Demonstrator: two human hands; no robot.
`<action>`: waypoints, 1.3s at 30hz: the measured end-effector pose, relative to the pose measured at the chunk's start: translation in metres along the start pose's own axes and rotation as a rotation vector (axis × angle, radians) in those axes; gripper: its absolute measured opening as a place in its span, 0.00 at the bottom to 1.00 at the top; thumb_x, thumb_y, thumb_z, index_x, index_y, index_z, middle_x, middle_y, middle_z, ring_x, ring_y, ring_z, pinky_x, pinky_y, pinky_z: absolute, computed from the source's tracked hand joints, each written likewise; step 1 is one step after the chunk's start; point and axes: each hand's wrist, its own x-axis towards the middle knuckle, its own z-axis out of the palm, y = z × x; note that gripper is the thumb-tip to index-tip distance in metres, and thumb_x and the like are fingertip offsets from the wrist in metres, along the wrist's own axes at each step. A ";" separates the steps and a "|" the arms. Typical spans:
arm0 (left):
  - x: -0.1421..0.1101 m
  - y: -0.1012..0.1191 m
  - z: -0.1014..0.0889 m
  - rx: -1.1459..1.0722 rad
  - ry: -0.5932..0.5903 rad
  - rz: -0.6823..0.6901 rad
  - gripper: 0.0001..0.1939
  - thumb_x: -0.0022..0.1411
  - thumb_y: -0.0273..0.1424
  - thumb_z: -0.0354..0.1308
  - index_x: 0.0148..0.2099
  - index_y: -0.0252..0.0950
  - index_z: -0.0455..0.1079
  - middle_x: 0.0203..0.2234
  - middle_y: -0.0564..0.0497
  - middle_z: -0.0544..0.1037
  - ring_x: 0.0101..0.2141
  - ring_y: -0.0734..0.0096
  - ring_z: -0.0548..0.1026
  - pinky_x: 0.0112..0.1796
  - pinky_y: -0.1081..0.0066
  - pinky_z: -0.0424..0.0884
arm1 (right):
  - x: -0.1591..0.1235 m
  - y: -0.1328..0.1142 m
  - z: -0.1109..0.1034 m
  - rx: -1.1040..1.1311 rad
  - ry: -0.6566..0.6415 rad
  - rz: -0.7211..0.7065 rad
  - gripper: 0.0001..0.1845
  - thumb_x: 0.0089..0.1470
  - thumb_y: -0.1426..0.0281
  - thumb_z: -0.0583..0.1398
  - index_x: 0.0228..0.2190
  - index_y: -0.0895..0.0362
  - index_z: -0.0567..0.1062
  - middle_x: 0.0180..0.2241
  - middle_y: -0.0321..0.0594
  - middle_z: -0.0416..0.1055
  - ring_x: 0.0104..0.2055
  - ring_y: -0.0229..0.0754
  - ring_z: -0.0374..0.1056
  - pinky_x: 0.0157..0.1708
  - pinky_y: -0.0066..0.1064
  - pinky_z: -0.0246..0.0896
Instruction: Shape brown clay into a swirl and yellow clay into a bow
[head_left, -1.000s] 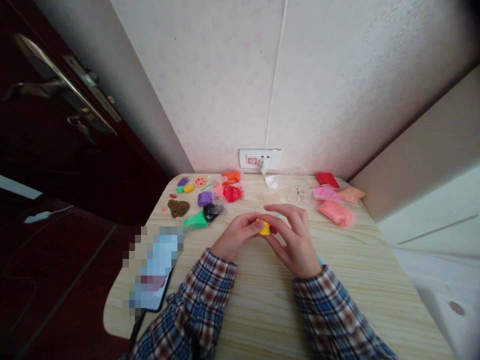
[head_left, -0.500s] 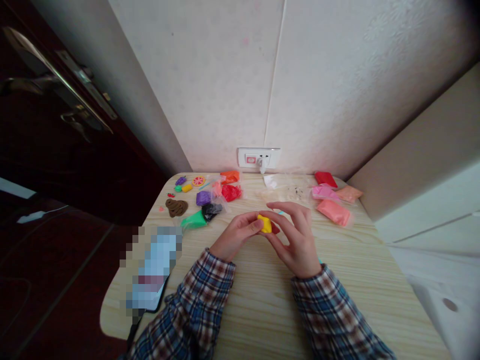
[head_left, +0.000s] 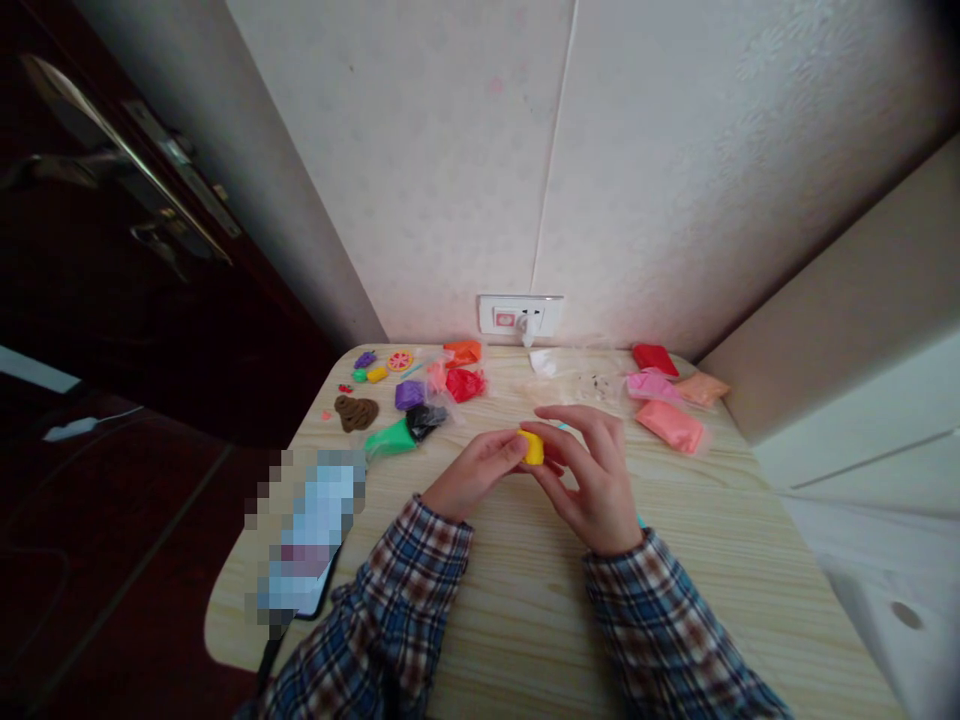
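Observation:
Both my hands meet over the middle of a light wooden table (head_left: 525,610). My left hand (head_left: 472,475) pinches a small yellow lump of clay (head_left: 533,448) with thumb and fingertips. My right hand (head_left: 592,475) curls its fingers round the same lump from the right. A bit of red shows under the lump against my right fingers. A thin turquoise stick (head_left: 562,427) peeks out behind my right hand. Both arms wear plaid sleeves.
Bags and shapes of clay lie at the back left: green (head_left: 391,438), black (head_left: 426,418), purple (head_left: 409,394), red (head_left: 465,384), orange (head_left: 462,352), brown (head_left: 355,411). Pink and red bags (head_left: 671,425) lie back right. A phone (head_left: 311,530) sits at the left edge. A wall socket (head_left: 520,315) is behind.
My fingers have shifted slightly on the yellow lump, turning it between both hands. Everything else on the table has stayed in place.

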 end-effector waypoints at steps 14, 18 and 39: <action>0.000 0.002 -0.001 0.088 -0.001 0.055 0.23 0.55 0.47 0.59 0.41 0.31 0.74 0.36 0.44 0.78 0.39 0.62 0.74 0.45 0.66 0.67 | 0.001 0.002 -0.002 -0.014 0.008 0.009 0.12 0.57 0.68 0.58 0.44 0.55 0.69 0.45 0.46 0.69 0.48 0.49 0.62 0.47 0.44 0.57; 0.000 0.001 -0.003 0.122 0.005 0.045 0.21 0.55 0.45 0.60 0.39 0.31 0.75 0.33 0.46 0.78 0.37 0.64 0.74 0.43 0.68 0.67 | 0.001 0.001 0.000 0.014 -0.014 -0.019 0.15 0.57 0.68 0.58 0.46 0.56 0.68 0.46 0.47 0.68 0.49 0.49 0.62 0.47 0.43 0.57; 0.001 0.001 0.003 0.037 0.025 0.057 0.24 0.52 0.47 0.62 0.41 0.32 0.74 0.34 0.46 0.78 0.38 0.64 0.75 0.43 0.67 0.67 | 0.001 0.001 0.000 0.010 -0.011 -0.018 0.15 0.57 0.71 0.58 0.47 0.54 0.69 0.46 0.46 0.68 0.49 0.48 0.61 0.47 0.42 0.58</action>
